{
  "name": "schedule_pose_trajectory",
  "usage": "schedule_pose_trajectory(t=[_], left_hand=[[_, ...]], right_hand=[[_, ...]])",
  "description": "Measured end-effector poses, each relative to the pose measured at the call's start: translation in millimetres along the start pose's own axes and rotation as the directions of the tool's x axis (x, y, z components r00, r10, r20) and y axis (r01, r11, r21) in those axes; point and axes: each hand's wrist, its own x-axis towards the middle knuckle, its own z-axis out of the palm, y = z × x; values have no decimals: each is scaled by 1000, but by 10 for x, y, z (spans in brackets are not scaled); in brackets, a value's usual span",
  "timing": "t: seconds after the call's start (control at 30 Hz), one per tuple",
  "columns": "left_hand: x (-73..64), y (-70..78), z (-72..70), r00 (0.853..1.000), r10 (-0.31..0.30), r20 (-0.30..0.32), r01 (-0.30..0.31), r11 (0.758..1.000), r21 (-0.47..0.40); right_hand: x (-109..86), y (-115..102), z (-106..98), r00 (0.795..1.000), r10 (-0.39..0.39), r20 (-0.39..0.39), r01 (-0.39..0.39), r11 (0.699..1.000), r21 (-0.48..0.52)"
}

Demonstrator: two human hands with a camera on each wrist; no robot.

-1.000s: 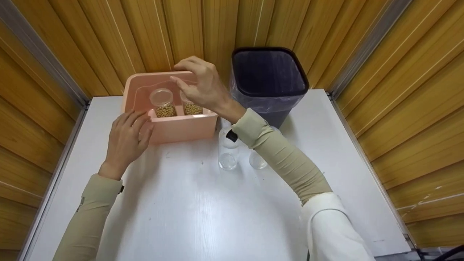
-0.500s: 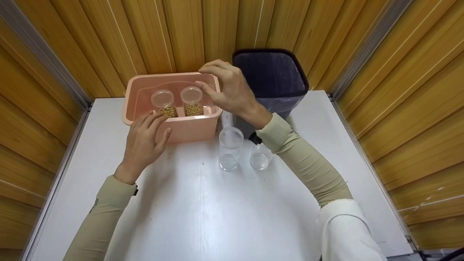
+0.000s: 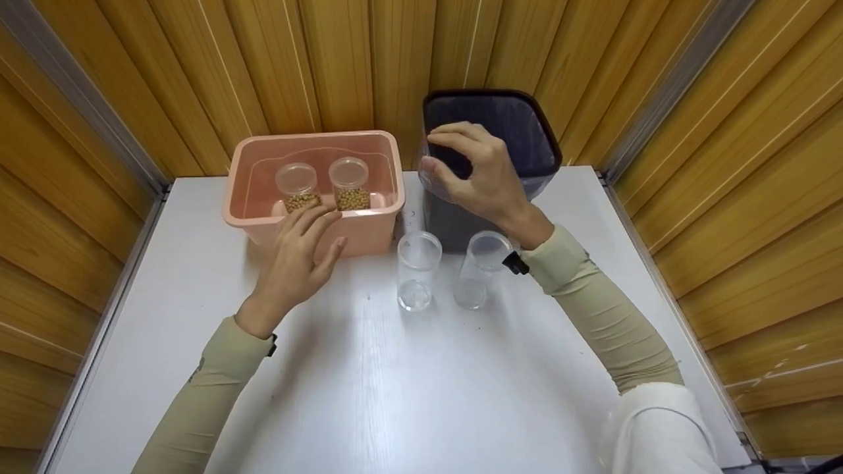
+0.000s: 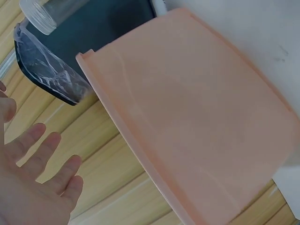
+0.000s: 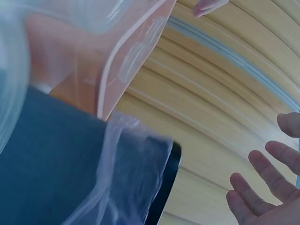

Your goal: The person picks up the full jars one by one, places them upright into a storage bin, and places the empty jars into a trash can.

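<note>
My left hand [image 3: 293, 263] hovers at the front of a pink plastic bin [image 3: 362, 230], its fingers loosely extended and nothing in them. Inside that bin stand two clear, lidded jars, a left jar [image 3: 298, 181] and a right jar [image 3: 350, 176], each partly filled with round yellowish beans. My right hand [image 3: 484, 174] is in the air over the front left of a dark trash bin [image 3: 454, 224], fingers gently curved and holding nothing. Below it, two clear jars without beans, one on the left [image 3: 417, 276] and one on the right [image 3: 477, 273], stand upright on the table.
A clear plastic liner [image 5: 103, 187] folds over the trash bin's rim. Both bins stand at the back of the white table [image 3: 421, 395]. Wood-patterned panels [image 3: 395, 66] enclose the back and sides, with metal strips [image 3: 672, 79] at the corners.
The right hand has moved right, from above the pink bin to above the trash bin. The left hand has shifted right along the pink bin's front. The jars stay in place.
</note>
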Motion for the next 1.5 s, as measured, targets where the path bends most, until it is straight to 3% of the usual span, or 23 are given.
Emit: schedule_pose_trajectory(t=[0.27,0.63,0.97,1.5], left_hand=[[24,129,104,1000,19,18,-19,1000,8],[76,290,239,996,72,56,-72,997,-8],[90,375,387,993,112,22,-110,992,-62],[73,455,599,989,139,59,-133,986,-105]], right_hand=[[-270,166,-211,999,-7,-39,4,998,-64],[-575,356,-370,995,19,-101,-24,998,-52],[-789,544,-488,993,16,-114,-35,986,-163],[-1070,842,-610,987,59,-152,-97,963,-253]])
